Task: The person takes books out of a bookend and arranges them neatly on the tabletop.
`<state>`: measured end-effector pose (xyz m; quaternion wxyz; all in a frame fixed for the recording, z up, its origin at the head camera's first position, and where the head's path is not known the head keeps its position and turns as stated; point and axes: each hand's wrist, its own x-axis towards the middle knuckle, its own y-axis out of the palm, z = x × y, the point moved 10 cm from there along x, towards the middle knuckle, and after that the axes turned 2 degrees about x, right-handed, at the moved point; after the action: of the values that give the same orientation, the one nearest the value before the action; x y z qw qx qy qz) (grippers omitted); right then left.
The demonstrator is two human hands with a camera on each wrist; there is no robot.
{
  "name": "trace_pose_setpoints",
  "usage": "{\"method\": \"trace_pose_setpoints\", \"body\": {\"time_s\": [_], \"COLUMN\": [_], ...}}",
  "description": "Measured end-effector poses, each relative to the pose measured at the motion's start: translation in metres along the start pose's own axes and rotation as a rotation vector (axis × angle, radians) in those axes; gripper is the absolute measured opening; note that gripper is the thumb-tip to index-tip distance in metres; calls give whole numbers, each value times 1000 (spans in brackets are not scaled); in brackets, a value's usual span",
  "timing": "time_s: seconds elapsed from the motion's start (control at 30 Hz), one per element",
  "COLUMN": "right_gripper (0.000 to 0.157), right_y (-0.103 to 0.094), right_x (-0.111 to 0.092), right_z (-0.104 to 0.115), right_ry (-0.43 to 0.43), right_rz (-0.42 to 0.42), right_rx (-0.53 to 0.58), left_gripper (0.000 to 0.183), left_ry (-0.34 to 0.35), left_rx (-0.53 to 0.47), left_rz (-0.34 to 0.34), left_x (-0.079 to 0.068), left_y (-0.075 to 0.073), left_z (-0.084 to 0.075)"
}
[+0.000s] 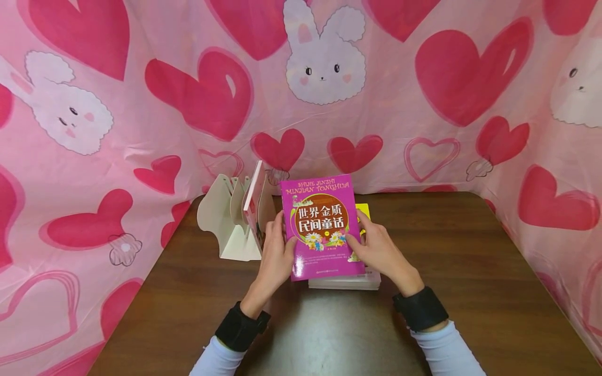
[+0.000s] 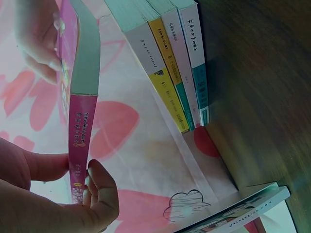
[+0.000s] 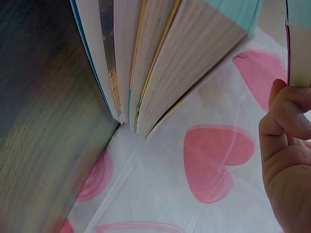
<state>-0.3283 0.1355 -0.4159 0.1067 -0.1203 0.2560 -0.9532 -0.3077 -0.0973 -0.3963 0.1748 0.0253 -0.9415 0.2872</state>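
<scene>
A purple paperback book (image 1: 308,263) with Chinese lettering is held up, tilted, by both hands. My left hand (image 1: 276,248) grips its left side; in the left wrist view the thumb and fingers pinch the spine (image 2: 81,121). My right hand (image 1: 383,245) grips the opposite edge, thumb on the cover; the right wrist view shows the fingers (image 3: 286,119) at the page edge. Beneath the purple book a stack of several books (image 1: 345,283) lies on the table, mostly hidden from the head view. A yellow cover (image 1: 363,210) peeks out behind it.
Left of the stack, a cream-coloured book rack (image 1: 213,209) stands on the dark wooden table (image 1: 470,292). One book (image 1: 254,185) leans upright in it. A pink cloth (image 1: 400,73) with hearts and rabbits hangs behind and at the sides.
</scene>
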Motion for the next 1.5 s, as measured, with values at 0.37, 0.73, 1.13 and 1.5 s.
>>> {"method": "trace_pose_setpoints", "body": {"time_s": [0.37,0.73,1.13,1.5], "right_gripper": [76,74,74,76], "right_y": [-5,-9,-10,-19], "right_x": [1,2,1,1], "right_z": [-4,-9,-18,-22], "right_ry": [10,46,62,85], "right_rz": [11,28,55,68], "right_rx": [-37,-63,-55,-92], "left_gripper": [72,58,66,73], "left_ry": [-3,-29,6,-2], "left_rx": [21,-30,27,45], "left_rz": [11,1,50,118], "left_x": [5,10,14,18], "left_y": [7,15,25,37], "left_z": [3,8,8,9]}}
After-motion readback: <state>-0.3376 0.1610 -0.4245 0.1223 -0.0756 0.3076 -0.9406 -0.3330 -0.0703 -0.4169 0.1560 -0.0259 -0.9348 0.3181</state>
